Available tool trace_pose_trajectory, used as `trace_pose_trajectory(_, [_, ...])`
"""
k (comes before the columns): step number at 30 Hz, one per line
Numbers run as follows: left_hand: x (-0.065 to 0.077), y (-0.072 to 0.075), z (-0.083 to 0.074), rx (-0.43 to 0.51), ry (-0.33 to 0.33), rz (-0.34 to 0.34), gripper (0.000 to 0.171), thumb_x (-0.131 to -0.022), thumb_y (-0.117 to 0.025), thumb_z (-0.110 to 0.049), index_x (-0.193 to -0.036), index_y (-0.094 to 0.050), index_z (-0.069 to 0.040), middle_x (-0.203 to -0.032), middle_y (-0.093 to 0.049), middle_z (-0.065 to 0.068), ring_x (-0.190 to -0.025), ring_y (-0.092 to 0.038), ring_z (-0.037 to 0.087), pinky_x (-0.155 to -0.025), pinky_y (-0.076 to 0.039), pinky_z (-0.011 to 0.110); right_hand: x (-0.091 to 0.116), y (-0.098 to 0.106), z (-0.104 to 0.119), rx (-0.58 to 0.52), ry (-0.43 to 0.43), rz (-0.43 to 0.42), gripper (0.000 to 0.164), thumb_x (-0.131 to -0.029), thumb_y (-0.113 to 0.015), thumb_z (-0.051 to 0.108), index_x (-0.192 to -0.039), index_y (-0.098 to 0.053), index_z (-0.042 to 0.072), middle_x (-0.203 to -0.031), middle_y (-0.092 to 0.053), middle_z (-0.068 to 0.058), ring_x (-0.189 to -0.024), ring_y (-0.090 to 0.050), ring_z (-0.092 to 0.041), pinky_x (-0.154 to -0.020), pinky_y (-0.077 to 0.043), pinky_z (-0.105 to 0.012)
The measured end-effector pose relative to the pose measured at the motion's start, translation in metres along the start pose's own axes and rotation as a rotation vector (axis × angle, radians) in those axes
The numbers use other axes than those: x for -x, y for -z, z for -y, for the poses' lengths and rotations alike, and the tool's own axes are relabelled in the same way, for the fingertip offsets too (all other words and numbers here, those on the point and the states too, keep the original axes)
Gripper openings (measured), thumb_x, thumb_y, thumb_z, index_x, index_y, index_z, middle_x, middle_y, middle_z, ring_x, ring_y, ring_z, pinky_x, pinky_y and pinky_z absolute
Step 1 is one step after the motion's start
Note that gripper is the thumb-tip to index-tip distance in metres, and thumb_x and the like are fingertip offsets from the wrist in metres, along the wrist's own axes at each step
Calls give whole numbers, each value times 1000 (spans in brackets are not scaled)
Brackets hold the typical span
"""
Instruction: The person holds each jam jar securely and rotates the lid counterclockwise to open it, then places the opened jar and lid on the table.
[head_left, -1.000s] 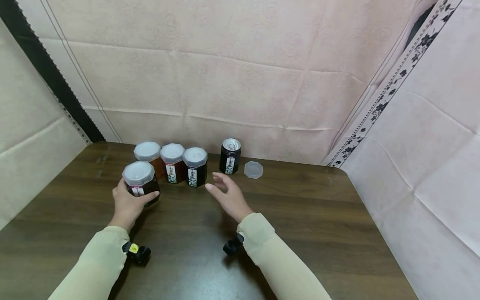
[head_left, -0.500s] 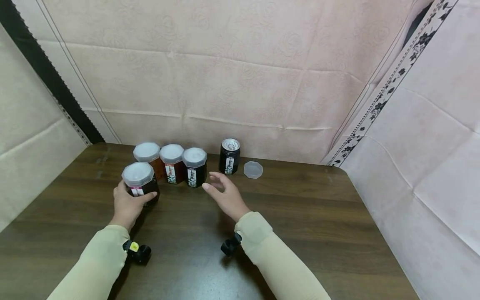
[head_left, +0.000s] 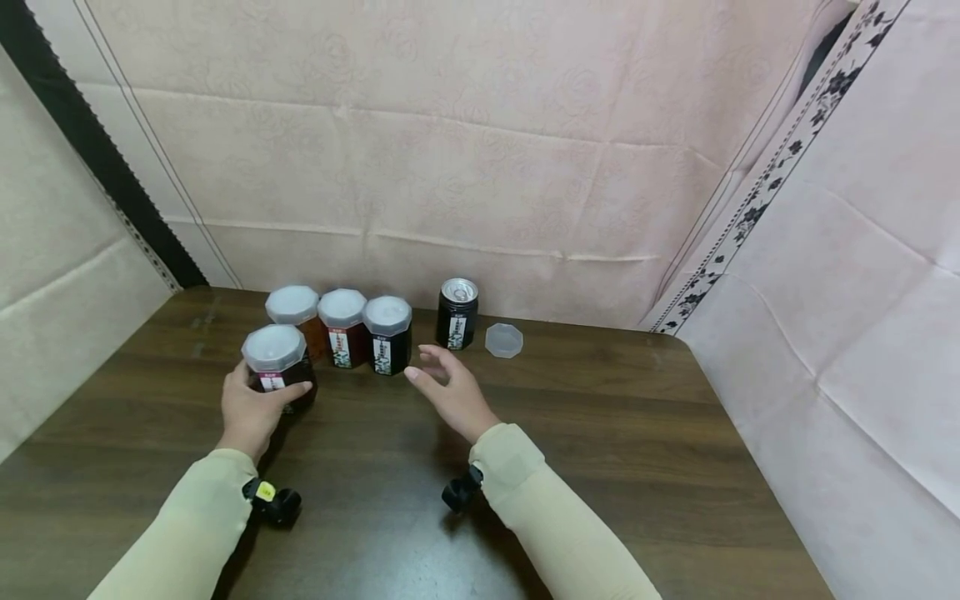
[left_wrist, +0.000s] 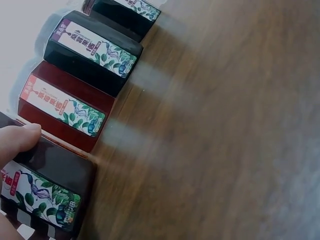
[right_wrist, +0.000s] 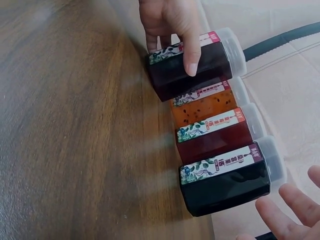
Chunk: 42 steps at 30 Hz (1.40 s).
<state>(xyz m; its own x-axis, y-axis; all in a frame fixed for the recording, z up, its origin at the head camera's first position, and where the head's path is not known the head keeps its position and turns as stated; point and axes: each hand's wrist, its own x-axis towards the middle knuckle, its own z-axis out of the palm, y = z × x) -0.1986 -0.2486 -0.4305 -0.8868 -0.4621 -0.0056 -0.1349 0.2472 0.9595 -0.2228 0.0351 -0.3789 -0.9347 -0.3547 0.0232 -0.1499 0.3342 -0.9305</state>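
Observation:
My left hand (head_left: 249, 408) grips a dark jam jar (head_left: 275, 348) with a frosted octagonal lid, thumb on its near side. In the right wrist view this jar (right_wrist: 215, 59) is upright on its base or slightly raised; I cannot tell which. Behind it stand an orange jar (right_wrist: 202, 108) with dark seeds, a red jar (head_left: 345, 333) and another dark jar (head_left: 390, 337), all lidded. My right hand (head_left: 453, 393) hovers just right of that dark jar, fingers relaxed and slightly bent, holding nothing. Its fingertips (right_wrist: 292, 205) come close to that jar's lid in the right wrist view.
A black can-like jar (head_left: 457, 317) with a silver pull-tab top stands to the right of the row. Beside it a translucent octagonal lid (head_left: 504, 340) lies flat. The wooden table (head_left: 600, 433) meets pale cloth hangings (head_left: 480, 167) at its back edge.
The right hand has shifted slightly left toward the rightmost lidded jar. The left hand keeps its hold, and the jars stay put.

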Motion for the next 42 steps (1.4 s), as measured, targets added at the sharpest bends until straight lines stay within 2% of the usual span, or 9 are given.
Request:
trace_pose_trajectory(3, [1, 2, 0, 5, -6, -9, 96, -78, -81, -19, -154, -22, -11, -152, -21, 18, -138, -20, 35, -114, -22, 52, 1, 0, 0, -3, -3, 4, 56, -92, -57, 52, -141, -45, 27, -144, -47, -5, -131, -45, -23, -101, -42, -50])
trace_pose_trajectory(13, [9, 2, -8, -48, -105, -17, 92, -78, -81, -18, -152, -27, -11, -147, -27, 18, -133, -24, 33, -111, -26, 54, 3, 1, 0, -12, 0, 16, 58, -92, -58, 51, -142, -44, 27, -146, -45, -7, -133, -43, -28, -102, -41, -52])
trace_pose_trajectory(21, [14, -4, -13, -107, -208, -1, 91, -76, -81, -15, -150, -30, -4, -143, -30, 22, -132, -27, 37, -108, -28, 57, 5, 5, 4, 28, 24, 16, 58, -92, -58, 50, -143, -44, 26, -144, -47, -5, -132, -45, -26, -101, -43, -49])
trace_pose_trajectory(26, [16, -8, -16, -148, -307, -7, 87, -72, -82, -8, -146, -37, -1, -137, -38, 23, -128, -30, 35, -105, -30, 58, 4, 7, 6, 45, 34, 21, 61, -92, -58, 51, -144, -43, 23, -144, -47, -4, -132, -44, -27, -102, -43, -48])
trace_pose_trajectory(29, [18, -11, -18, -168, -355, 11, 86, -71, -83, -8, -144, -37, 0, -135, -40, 24, -127, -31, 37, -103, -30, 60, 5, 7, 8, 61, 44, 19, 63, -91, -59, 50, -145, -42, 22, -144, -47, -4, -132, -44, -28, -101, -42, -49])
trace_pose_trajectory(35, [27, -18, -24, -191, -385, 48, 85, -70, -83, -8, -141, -39, 3, -133, -37, 26, -124, -33, 40, -101, -31, 59, 5, 7, 10, 85, 45, 16, 62, -90, -60, 52, -144, -43, 25, -143, -48, -3, -131, -45, -27, -101, -43, -48])
trace_pose_trajectory(42, [34, -27, -30, -196, -385, 80, 84, -72, -83, -8, -142, -38, 2, -135, -35, 25, -125, -32, 42, -101, -30, 62, 6, 9, 10, 102, 43, 18, 62, -90, -61, 50, -144, -43, 24, -143, -48, -3, -130, -47, -23, -101, -43, -47])
